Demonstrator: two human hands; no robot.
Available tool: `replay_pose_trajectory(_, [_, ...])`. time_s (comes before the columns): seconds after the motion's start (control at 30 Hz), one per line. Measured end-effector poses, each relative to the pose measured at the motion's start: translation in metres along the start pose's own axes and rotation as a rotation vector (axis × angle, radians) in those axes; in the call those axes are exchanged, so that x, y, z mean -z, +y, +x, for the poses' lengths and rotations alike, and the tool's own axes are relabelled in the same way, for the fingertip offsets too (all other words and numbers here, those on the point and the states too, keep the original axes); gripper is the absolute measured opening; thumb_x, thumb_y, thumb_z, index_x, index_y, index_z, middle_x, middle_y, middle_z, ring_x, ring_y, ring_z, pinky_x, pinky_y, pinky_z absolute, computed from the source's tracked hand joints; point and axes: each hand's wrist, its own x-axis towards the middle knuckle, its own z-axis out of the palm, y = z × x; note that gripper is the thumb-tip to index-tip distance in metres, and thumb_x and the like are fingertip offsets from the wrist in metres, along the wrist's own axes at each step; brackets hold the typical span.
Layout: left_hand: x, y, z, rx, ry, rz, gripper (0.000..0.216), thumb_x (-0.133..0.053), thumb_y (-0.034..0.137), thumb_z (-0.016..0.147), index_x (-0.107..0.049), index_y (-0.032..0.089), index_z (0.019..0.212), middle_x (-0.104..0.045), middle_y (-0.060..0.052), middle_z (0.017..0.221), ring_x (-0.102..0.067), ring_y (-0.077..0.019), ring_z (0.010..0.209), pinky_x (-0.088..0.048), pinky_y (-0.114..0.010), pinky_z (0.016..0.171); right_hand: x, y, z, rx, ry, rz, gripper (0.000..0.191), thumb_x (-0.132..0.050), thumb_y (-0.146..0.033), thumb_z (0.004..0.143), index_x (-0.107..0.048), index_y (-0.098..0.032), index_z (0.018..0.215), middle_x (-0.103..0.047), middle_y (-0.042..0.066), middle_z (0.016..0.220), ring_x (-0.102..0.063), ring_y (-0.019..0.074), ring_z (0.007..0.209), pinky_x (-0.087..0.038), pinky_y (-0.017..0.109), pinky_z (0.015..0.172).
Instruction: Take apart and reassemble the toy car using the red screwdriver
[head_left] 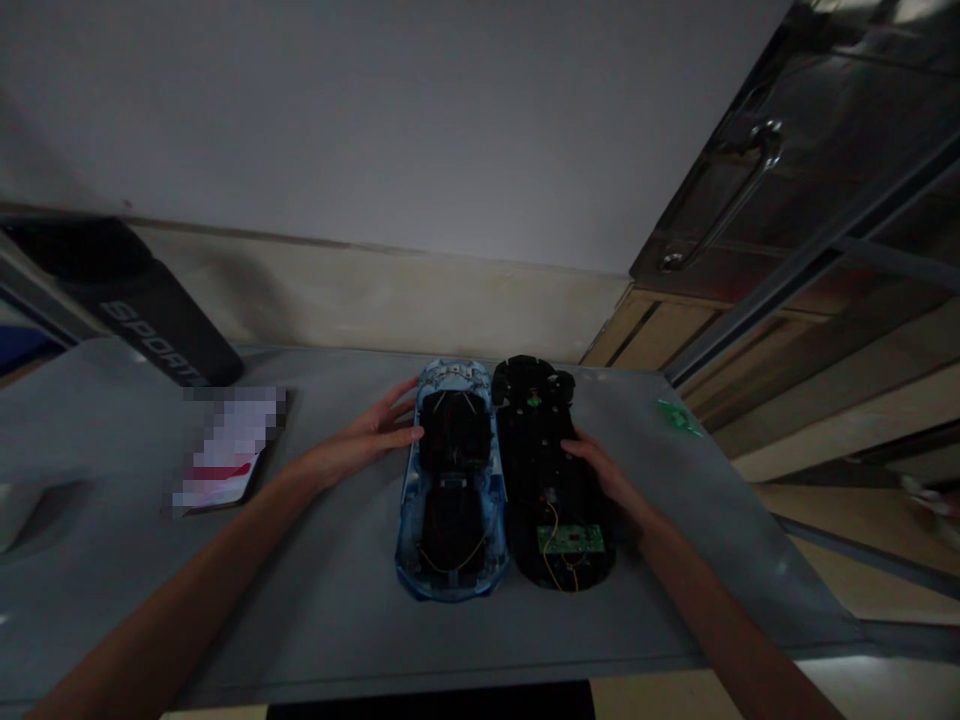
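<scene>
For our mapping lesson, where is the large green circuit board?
In the head view, the large green board sits on the black chassis's near end, right of the blue shell.

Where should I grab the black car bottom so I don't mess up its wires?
Probably halfway along the long right edge of the black car bottom, coming from the right, where the right hand touches it. The left edge lies close beside the blue car shell. Gripping there should keep fingers off the green board and yellow wires at the near end.
</scene>
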Motion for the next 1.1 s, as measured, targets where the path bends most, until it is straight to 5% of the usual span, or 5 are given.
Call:
replay_pose_trajectory(0.3, [0.0057,-0.0057,0.0018,0.024,-0.008,0.027,0.099,-0.083,0.046,0.087,-0.028,0.039,0.168,-0.036,-0.005,0.175,-0.029,-0.0359,0.162,-0.034,-0.052,0.128,0.0014,0.0026,0.0035,0.012,-0.002,0.002,0.046,-0.077,-0.047,0.080,-0.073,-0.028,0.122,-0.082,0.006,0.111,-0.076,0.0306,0.096,-0.058,0.042,0.084])
replay_pose_trajectory(1.1, [0.0003,0.0009,-0.0011,0.017,-0.010,0.033,0.095,-0.080,0.043,0.091,-0.027,0.034,0.170,-0.037,-0.008,0.174,-0.035,-0.0405,0.159,-0.036,-0.056,0.127,0.0025,0.0032,0.0022,-0.023,0.009,0.038,0.044,-0.077,-0.045,0.082,-0.073,-0.029,0.123,-0.081,0.006,0.108,-0.074,0.0280,0.089,-0.059,0.041,0.078])
